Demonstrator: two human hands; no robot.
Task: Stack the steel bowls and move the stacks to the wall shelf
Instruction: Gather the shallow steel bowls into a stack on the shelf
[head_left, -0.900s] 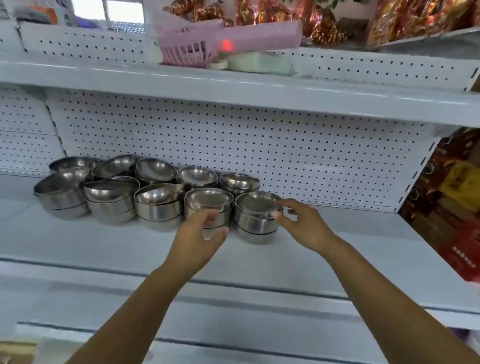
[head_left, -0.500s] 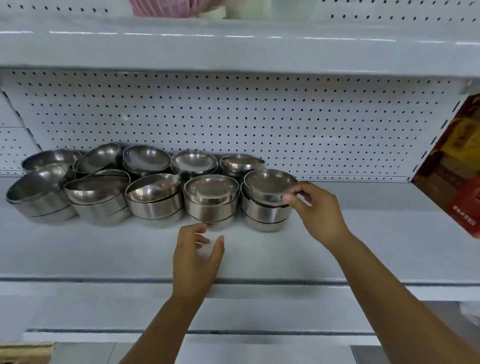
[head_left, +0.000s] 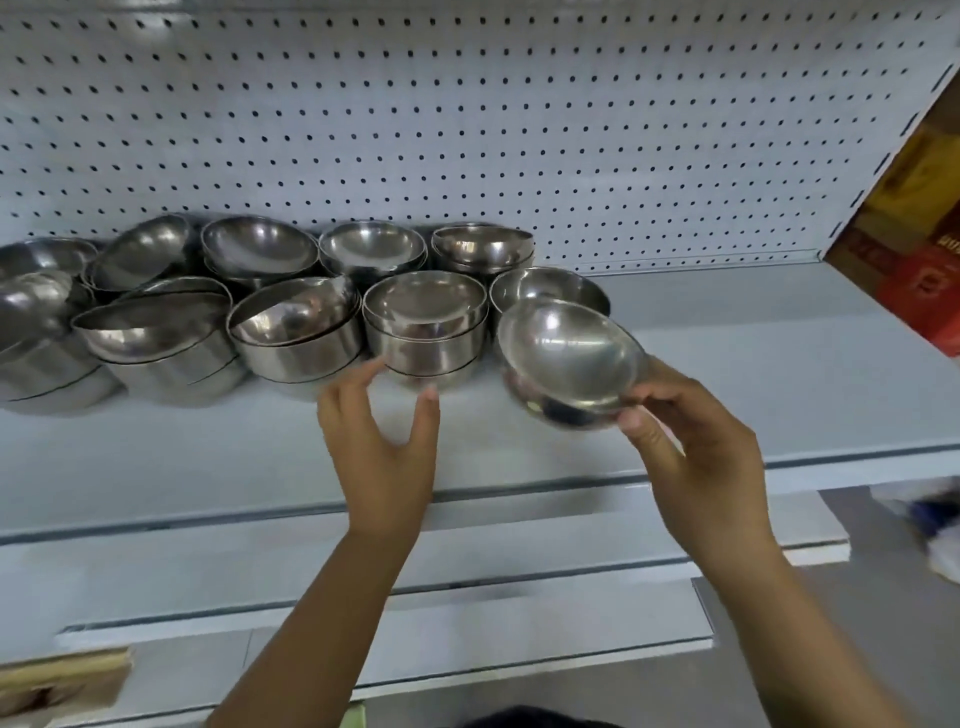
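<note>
Several stacks of steel bowls stand in two rows along the back of the white shelf. My right hand holds one steel bowl by its near rim, tilted and lifted just above the shelf, in front of the rightmost front stack. My left hand hovers with fingers spread right before the neighbouring front stack, thumb and fingertips close to its base but holding nothing.
A white pegboard wall backs the shelf. Red and yellow packaged goods fill the unit to the right. A lower shelf edge juts out below my arms. A wooden piece lies at bottom left.
My right hand has lifted the top bowl off the rightmost front stack and pulled it toward me, tilting it. My left hand moved up toward the neighbouring stack. The view dropped and closed in.
</note>
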